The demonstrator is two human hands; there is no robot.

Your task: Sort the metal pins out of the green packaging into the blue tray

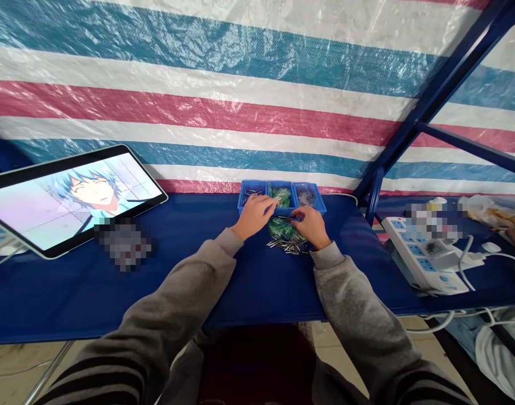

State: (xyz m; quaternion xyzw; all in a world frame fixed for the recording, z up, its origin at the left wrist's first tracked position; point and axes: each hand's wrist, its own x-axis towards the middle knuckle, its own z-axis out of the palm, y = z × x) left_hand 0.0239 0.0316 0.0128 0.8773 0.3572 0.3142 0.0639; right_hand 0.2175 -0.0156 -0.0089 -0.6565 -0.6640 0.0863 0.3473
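Three blue bins [283, 211] stand in a row on the blue table. The left one holds thin metal pieces [253, 192], the middle one green pieces [281, 195], and the right one greyish translucent pieces [306, 195]. My left hand [253, 216] is over the front of the left and middle bins, fingers drawn together; what is in them is too small to make out. Closed in front of the right bin, my right hand [312, 226] pinches a thin dark rod [285, 217] pointing left. Below lie a green pile [281, 229] and several loose thin metal pieces [289, 246].
A tablet [76, 197] playing a cartoon leans at the left, with a blurred object [126, 244] before it. At the right are a white power strip [421, 259] with plugs and cables, a plastic bag [493, 209], and a blue metal frame post [409, 126]. A striped tarp [240, 112] hangs behind.
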